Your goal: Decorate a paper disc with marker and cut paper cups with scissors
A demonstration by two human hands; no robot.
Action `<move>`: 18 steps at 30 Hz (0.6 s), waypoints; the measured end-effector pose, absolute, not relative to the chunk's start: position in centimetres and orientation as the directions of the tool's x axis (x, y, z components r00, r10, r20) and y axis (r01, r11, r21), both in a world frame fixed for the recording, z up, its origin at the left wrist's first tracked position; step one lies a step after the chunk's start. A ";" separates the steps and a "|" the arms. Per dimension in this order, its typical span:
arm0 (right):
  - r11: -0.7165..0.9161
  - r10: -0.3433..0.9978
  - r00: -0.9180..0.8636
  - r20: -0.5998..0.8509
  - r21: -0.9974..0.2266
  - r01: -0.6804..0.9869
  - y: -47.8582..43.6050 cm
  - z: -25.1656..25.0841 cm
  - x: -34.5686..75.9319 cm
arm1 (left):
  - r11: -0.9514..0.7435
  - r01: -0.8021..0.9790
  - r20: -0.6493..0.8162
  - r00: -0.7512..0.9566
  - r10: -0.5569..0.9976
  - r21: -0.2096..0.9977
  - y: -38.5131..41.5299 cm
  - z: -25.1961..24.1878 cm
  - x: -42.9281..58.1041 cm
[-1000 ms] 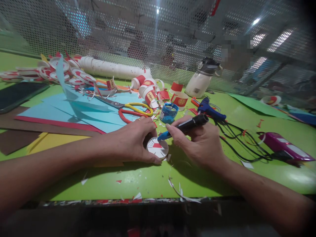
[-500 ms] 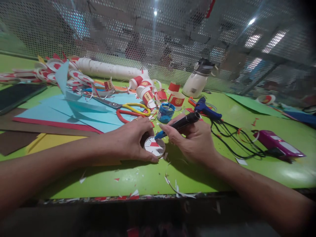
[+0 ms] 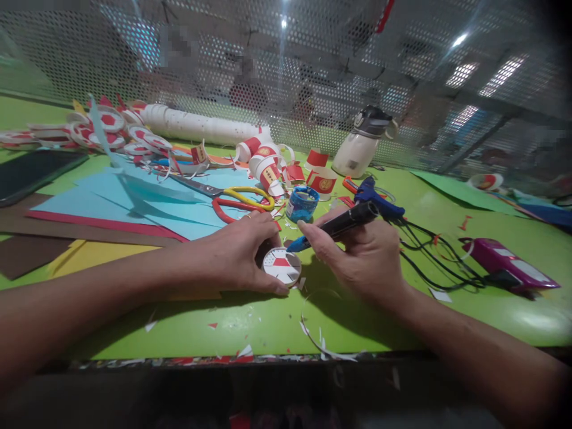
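Observation:
My left hand [image 3: 239,255] curls its thumb and fingers around a small round white disc with a raised rim [image 3: 282,273], which lies on the table. The disc looks like the bottom of a paper cup; it bears a red patch, dark lines and small dots. In my right hand [image 3: 369,259] is a black marker pen [image 3: 346,220], its blue tip pointing down at the disc's upper right rim. Whether the tip touches the disc, I cannot tell. A blue-smeared jar [image 3: 302,208] stands just behind the marker. Scissors [image 3: 250,192] with red and yellow handles lie beyond my left hand.
Blue paper sheets [image 3: 80,199] and a dark phone-like slab [image 3: 38,173] lie left. Cut red-and-white cups [image 3: 267,164] and a white bottle [image 3: 357,146] stand behind. A blue glue gun [image 3: 379,199] and a purple box [image 3: 509,262] with black cords are right.
The marker's tip has shifted slightly right on the disc toward its rim, and my right hand has moved a little right with it. My left hand keeps its hold.

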State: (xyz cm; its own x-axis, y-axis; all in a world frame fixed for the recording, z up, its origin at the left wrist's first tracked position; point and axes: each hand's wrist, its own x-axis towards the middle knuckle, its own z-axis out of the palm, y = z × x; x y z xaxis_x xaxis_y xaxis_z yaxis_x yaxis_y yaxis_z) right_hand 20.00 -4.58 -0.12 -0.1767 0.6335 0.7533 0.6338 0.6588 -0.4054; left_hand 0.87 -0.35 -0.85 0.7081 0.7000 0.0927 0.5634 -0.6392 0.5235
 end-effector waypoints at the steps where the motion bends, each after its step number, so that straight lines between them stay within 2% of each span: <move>1: 0.658 0.635 -0.180 0.752 -0.403 0.636 -4.6 -0.1 20.0 | -0.638 0.566 0.090 0.707 0.701 0.522 -0.4 -0.8 0.9; 18: 0.673 0.637 -0.233 0.735 -0.383 0.632 -4.3 -0.1 20.0 | -0.627 0.557 0.101 0.698 0.708 0.545 -0.5 -0.8 0.9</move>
State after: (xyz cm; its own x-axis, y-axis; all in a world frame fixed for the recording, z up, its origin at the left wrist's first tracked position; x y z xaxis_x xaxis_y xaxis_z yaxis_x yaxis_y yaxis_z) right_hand 19.98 -4.35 -0.07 -0.2332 0.6372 0.7346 0.6322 0.6733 -0.3833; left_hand 0.87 -0.45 -0.84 0.6984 0.7085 0.1012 0.5568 -0.6267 0.5452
